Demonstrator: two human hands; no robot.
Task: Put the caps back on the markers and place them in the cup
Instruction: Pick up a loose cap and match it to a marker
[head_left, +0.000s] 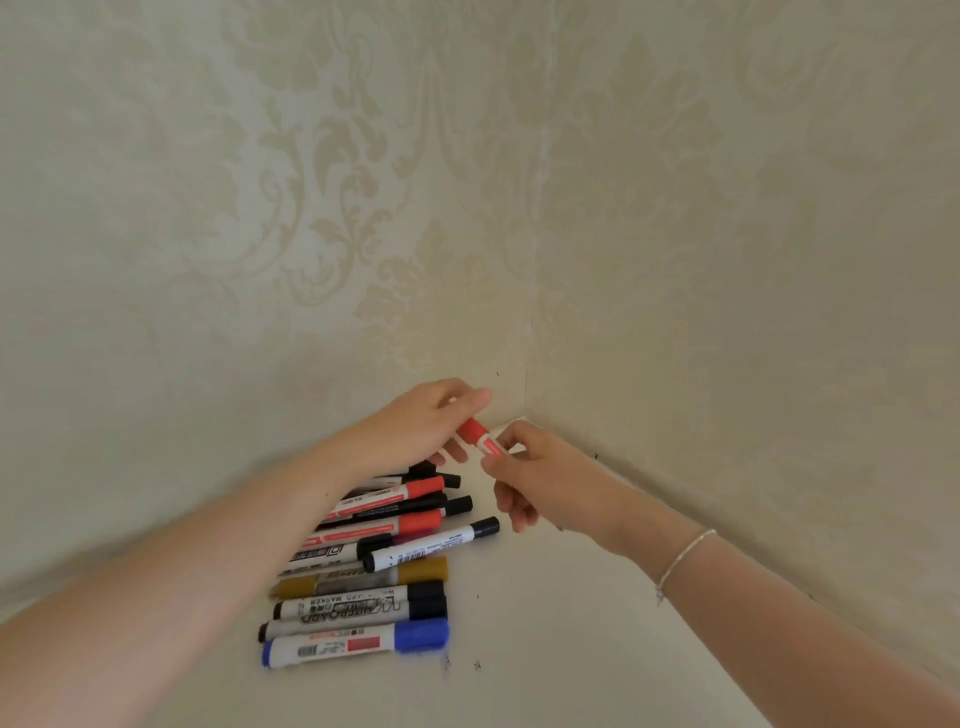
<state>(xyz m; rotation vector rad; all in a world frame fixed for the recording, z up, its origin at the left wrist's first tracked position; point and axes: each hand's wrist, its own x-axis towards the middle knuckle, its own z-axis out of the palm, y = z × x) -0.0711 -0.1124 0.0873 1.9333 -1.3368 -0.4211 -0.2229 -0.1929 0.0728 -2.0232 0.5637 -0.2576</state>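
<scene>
A red marker (482, 439) hangs above the white table near the corner, held between both hands. My left hand (421, 423) grips its red cap end from the left. My right hand (530, 470) pinches its white barrel from the right. Below them lies a pile of several markers (374, 551) side by side: red-capped, black-capped, an ochre one (363, 579) and a blue one (358, 644) nearest me. No cup is in view.
The white table (545, 649) fits into a corner between two wallpapered walls (675, 260). A few small dark marks dot the tabletop near the blue marker. A thin bracelet (680, 558) circles my right wrist.
</scene>
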